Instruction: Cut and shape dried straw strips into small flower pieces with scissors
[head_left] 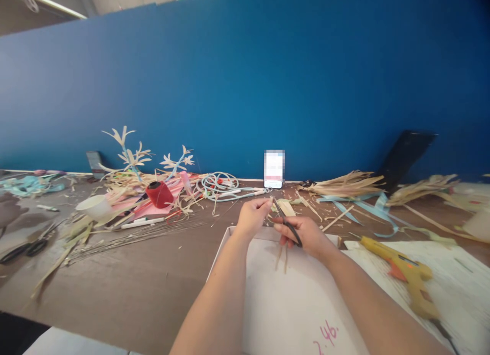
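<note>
Over the far end of a white box lid (pixel 283 304), both hands are close together. In my right hand (pixel 306 235) is a pair of dark-handled scissors (pixel 293 232), its blades pointing up and left toward my left hand. My left hand (pixel 251 219) is closed in a pinch near the blade tips; what it holds is too small to make out. Two thin tan strips (pixel 285 260) show just below my right hand, over the lid. A pale piece of husk (pixel 286 208) lies behind the scissors among small scraps.
A yellow glue gun (pixel 409 273) lies on papers (pixel 467 283) at right. Dried husk bundles (pixel 344 184) and blue ribbon (pixel 378 212) lie behind. A lit phone (pixel 274 168) stands at the wall. Leftward are a red thread spool (pixel 159 194), white cup (pixel 94 207), wires (pixel 126 242) and scissors (pixel 32 247).
</note>
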The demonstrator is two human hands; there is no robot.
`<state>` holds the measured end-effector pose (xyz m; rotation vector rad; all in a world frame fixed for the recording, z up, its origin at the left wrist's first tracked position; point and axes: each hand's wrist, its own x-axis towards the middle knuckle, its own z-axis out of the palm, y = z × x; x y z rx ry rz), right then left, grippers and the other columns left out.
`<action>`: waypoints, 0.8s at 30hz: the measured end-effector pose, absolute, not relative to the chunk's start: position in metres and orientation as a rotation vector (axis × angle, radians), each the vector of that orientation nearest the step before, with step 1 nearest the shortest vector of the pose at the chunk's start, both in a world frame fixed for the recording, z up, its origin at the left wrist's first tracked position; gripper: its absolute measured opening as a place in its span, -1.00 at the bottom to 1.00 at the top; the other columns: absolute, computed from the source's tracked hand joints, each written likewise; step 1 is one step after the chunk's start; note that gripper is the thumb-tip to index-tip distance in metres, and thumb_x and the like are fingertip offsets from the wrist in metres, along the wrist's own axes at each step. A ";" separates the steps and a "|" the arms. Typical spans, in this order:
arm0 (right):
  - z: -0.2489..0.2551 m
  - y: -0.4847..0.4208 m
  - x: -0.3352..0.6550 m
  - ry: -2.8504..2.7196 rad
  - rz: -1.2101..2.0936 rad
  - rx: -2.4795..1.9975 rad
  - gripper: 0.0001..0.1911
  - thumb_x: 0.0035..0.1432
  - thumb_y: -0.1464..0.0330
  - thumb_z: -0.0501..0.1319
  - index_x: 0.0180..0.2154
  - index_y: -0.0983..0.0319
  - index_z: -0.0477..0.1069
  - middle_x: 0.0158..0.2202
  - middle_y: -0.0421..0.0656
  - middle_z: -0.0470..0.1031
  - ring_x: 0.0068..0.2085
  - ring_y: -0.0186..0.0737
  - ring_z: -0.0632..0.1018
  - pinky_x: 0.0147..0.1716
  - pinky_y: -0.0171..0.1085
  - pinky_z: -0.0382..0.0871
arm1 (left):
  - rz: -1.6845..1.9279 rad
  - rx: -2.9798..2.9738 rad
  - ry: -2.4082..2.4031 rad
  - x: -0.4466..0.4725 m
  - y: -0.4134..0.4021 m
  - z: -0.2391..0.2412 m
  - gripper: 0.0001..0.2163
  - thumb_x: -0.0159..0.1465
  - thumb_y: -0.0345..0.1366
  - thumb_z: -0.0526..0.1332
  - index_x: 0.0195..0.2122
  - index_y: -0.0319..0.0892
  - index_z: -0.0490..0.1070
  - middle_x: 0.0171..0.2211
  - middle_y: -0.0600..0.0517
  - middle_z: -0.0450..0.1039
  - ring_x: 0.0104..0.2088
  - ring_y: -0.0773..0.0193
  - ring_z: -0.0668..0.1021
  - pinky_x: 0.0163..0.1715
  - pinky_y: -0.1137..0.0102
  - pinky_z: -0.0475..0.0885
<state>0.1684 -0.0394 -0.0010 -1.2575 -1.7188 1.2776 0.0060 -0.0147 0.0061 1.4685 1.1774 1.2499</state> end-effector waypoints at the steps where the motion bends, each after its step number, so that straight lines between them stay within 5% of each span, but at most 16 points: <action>1: -0.001 -0.039 0.168 -1.723 1.274 -1.260 -0.41 -0.04 0.06 0.24 -0.05 0.32 0.44 -0.60 -0.19 0.50 -0.60 -0.32 0.40 -0.55 -0.34 0.24 | 1.247 1.469 1.177 0.006 -0.015 0.006 -0.63 0.11 -0.03 0.13 -0.29 -0.23 0.52 -0.62 0.13 0.24 -0.63 0.48 0.18 -0.62 0.53 0.11; 17: 0.000 -0.039 0.166 -1.759 1.179 -1.286 -0.49 -0.03 0.06 0.22 -0.15 0.29 0.49 -0.65 -0.22 0.46 -0.64 -0.34 0.38 -0.58 -0.36 0.23 | 1.231 1.330 1.134 0.007 -0.014 0.006 -0.65 0.08 -0.07 0.17 -0.29 -0.25 0.51 -0.63 0.12 0.22 -0.68 0.52 0.17 -0.70 0.56 0.07; 24: 0.004 -0.040 0.165 -1.630 1.243 -1.291 -0.44 -0.03 0.07 0.24 -0.09 0.33 0.45 -0.61 -0.18 0.48 -0.61 -0.35 0.40 -0.56 -0.35 0.27 | 1.365 1.114 1.076 0.004 -0.011 0.009 -0.73 0.02 -0.28 0.25 -0.24 -0.25 0.49 -0.49 0.02 0.41 -0.50 0.43 0.42 -0.52 0.54 0.35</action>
